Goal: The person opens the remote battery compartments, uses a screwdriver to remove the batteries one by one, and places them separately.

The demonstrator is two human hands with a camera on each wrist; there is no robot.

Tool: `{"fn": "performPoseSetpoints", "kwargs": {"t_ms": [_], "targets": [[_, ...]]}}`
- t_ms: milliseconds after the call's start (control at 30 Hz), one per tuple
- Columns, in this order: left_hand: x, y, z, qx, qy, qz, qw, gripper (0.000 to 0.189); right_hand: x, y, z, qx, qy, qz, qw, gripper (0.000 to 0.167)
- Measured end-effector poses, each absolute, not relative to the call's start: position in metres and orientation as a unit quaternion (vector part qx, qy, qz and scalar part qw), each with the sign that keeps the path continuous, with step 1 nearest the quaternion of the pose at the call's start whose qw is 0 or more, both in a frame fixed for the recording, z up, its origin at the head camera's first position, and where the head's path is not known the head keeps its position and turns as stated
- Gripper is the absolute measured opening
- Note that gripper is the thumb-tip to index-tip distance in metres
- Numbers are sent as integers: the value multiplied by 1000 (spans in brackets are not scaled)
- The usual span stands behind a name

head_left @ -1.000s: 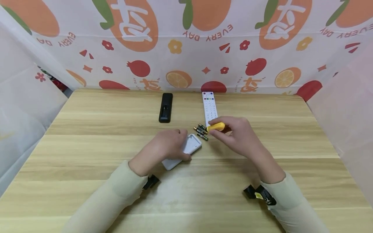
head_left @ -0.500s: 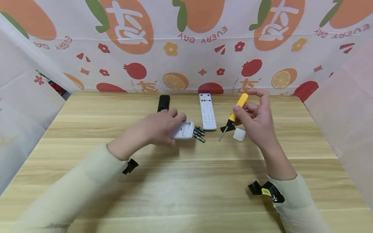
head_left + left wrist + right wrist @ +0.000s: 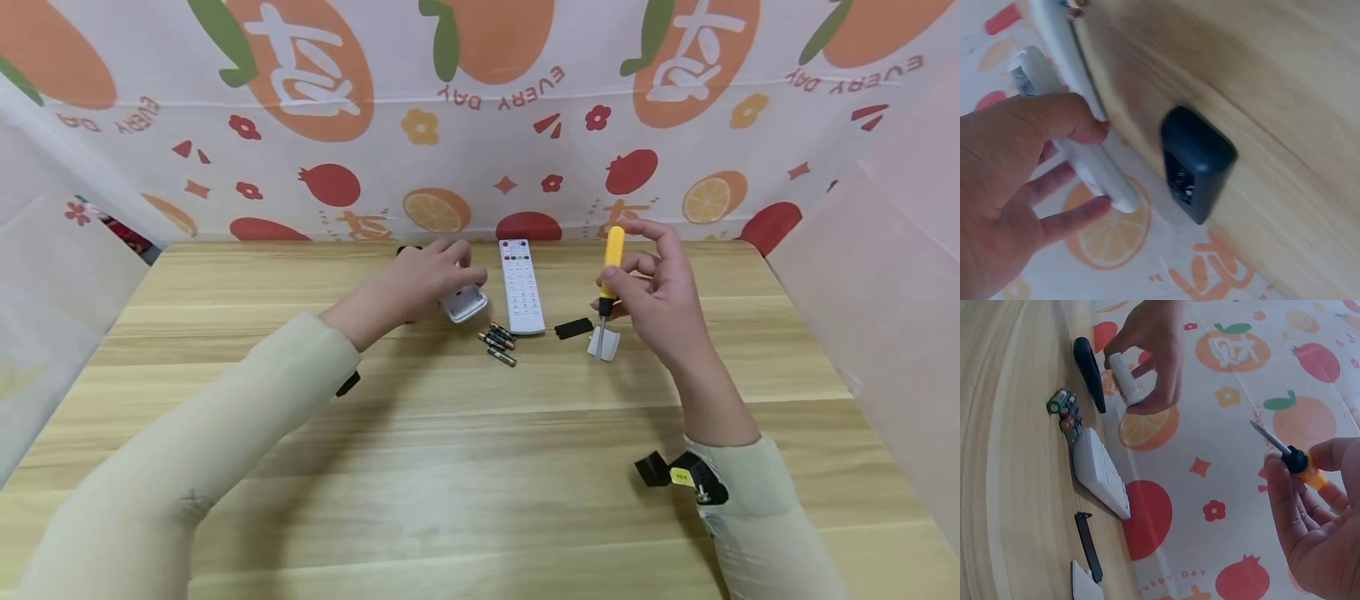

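Above the bench (image 3: 465,483), toward its far edge, the left hand (image 3: 433,275) grips a white case (image 3: 466,305), one end facing the near edge; the right hand (image 3: 663,310) pinches a yellow-handled screwdriver (image 3: 613,254), long axis steep, tip down

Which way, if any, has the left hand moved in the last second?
Yes: in the head view, the left hand has moved forward, from short of the flat-lying white remote to beside it, on its left.

Batteries (image 3: 496,341) lie on the table (image 3: 450,467), left of the screwdriver (image 3: 613,254).
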State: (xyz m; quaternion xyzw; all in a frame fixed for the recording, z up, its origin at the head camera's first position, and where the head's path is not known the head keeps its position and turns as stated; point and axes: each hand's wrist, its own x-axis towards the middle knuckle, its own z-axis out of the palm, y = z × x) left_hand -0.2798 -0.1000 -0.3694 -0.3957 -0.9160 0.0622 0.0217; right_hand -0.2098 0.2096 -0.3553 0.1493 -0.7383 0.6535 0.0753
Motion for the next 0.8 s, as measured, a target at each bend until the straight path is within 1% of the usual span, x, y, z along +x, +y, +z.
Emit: {"fn": "performPoseSetpoints", "kwargs": {"t_ms": [167,333,400,633,800], "targets": [[-298,-95,-380,-423,-900,97,50,45,-213,214,-354,133,-759,633,73,54],[-311,-90,-388,-454,-878,129,79,47,-214,216,-354,129,-760,634,69,55],[-315,-87,-390,-458,-874,139,83,47,-215,218,-355,128,-760,633,70,55],[-322,-80,-397,-438,-883,165,33,51,-217,222,-354,117,-765,629,72,53],[-324,-77,-402,-436,-883,173,33,53,-219,226,-353,106,-771,623,75,53]]}}
